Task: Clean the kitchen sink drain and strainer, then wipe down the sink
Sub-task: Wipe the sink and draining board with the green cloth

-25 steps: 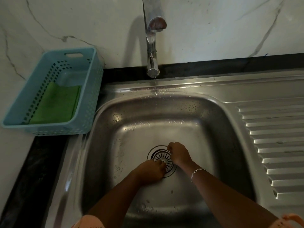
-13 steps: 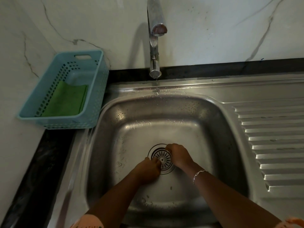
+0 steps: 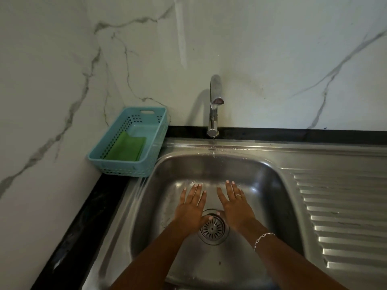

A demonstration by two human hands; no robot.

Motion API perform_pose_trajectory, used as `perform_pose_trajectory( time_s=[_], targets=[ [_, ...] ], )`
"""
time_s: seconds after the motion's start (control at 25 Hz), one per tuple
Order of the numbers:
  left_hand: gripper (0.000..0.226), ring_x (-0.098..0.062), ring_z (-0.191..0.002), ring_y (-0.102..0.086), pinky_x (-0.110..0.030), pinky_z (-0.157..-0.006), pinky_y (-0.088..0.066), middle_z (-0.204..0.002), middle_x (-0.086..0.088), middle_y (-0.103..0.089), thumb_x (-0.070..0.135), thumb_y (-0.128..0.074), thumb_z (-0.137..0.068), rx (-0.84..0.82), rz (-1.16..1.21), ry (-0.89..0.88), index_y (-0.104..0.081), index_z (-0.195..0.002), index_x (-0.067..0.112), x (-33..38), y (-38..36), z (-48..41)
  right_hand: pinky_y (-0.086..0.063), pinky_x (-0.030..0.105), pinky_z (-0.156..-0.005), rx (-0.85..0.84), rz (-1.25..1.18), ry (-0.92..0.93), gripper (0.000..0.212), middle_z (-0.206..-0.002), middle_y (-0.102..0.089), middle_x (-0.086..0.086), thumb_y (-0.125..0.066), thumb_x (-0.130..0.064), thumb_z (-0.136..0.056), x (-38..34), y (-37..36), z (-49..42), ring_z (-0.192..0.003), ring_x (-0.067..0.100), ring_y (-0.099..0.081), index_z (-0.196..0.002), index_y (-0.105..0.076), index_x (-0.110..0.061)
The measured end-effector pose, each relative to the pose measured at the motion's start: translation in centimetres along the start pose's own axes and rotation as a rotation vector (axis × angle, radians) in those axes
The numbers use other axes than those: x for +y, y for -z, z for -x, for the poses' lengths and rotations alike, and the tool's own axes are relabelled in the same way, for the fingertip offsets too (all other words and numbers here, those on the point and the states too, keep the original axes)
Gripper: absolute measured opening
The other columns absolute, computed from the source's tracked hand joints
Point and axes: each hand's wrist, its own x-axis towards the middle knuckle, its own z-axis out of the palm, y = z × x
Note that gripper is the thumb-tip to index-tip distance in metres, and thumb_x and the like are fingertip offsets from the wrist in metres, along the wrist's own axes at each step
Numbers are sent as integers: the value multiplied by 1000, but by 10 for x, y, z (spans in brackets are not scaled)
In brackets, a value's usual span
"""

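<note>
No text, label or number can be read: the sink [image 3: 230,146], tap [image 3: 213,114] and blue basket [image 3: 125,170] show none (nor the green cloth [image 3: 125,149])

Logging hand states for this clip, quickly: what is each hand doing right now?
Left hand: open, fingers spread straight, holding nothing.
Right hand: open, fingers spread straight, holding nothing.

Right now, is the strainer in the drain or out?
In: the strainer sits in the sink floor, slots showing, between the left hand and right hand, both spread, holding nothing.
</note>
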Motion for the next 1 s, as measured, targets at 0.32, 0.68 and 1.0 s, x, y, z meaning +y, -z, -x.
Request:
perform_pose_trajectory(
  time_s=[0.32, 0.68, 1.0],
  targets=[
    [100, -29, -143, -12, -45, -112, -1, -155, -15, -13, 64, 22, -73, 168, 110, 87, -17, -145, 7, 2, 37, 29, 6, 40, -116, 79, -7, 64, 72, -155, 10, 19, -40, -40, -95, -12, 28, 12, -143, 33, 13, -146, 3, -13],
    [123, -23, -143, 14, -36, -109, 18, -156, -10, 9, 74, 40, -45, 299, 156, 217, 8, -146, 12, -26, 86, 50, 2, 40, -117, 253, -17, 205, 71, -156, 2, 18, -43, -41, -93, -45, 86, 3, -144, 32, 6, -147, -7, -13],
    [119, -25, -143, 13, -37, -110, 15, -156, -10, 10, 78, 32, -52, 379, 197, 307, 5, -147, 12, -99, 100, 78, -3, 41, -119, 319, 1, 365, 68, -156, -4, 18, -46, -37, -93, -112, 116, -32, -144, 32, 1, -146, -11, -12]
  ],
)
